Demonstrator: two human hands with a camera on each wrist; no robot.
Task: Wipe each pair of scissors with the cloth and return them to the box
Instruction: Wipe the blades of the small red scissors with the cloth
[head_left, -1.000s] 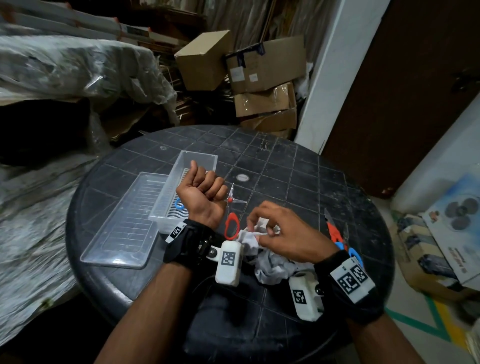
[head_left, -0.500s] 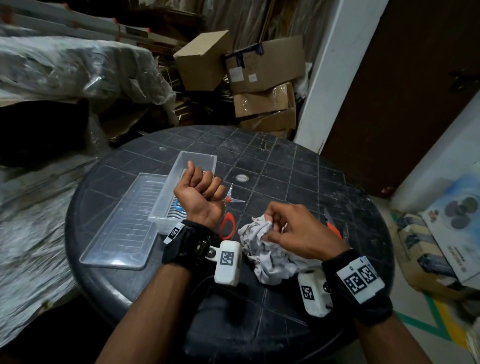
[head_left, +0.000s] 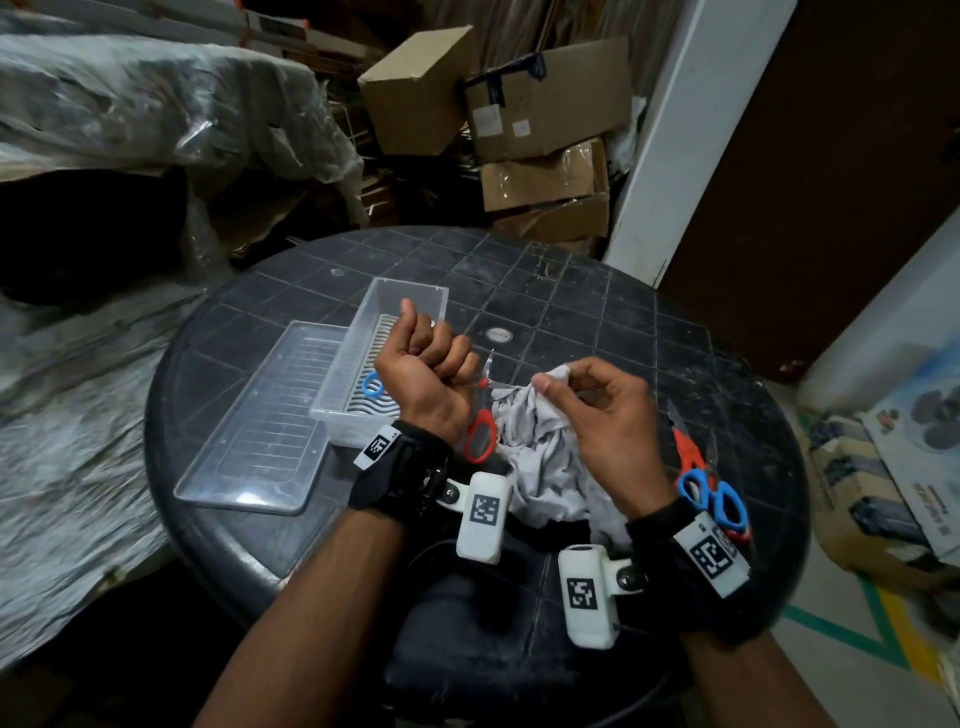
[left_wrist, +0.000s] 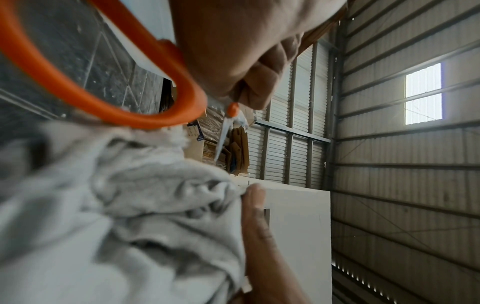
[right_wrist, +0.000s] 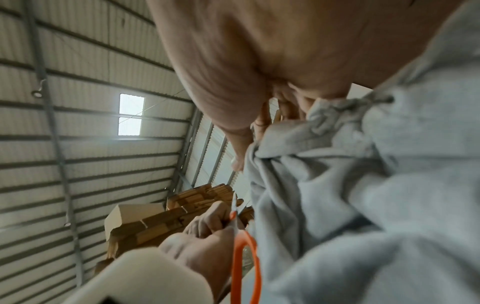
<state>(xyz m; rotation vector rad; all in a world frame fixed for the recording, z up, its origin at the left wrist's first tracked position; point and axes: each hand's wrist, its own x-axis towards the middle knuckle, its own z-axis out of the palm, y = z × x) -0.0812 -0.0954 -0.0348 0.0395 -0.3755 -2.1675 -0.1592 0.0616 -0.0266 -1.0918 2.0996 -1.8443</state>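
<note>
My left hand (head_left: 428, 371) grips a pair of red-handled scissors (head_left: 480, 434) by the handle, blades spread and pointing up; the handle loop (left_wrist: 103, 96) fills the left wrist view. My right hand (head_left: 597, 410) pinches a crumpled grey cloth (head_left: 540, 457) and holds it up just right of the blades; the cloth (right_wrist: 363, 195) also fills the right wrist view. The clear plastic box (head_left: 410, 301) stands left of my left hand, with blue-handled scissors (head_left: 373, 384) inside. More scissors with red and blue handles (head_left: 709, 493) lie on the table to the right.
The box's clear lid (head_left: 265, 421) lies flat to the left of the box. All this sits on a round black table (head_left: 571, 312). Cardboard boxes (head_left: 545, 104) and plastic-wrapped bundles (head_left: 130, 104) crowd the space behind it.
My right hand lifted the cloth from the table up toward the scissor blades. My left hand kept hold of the red scissors and barely moved.
</note>
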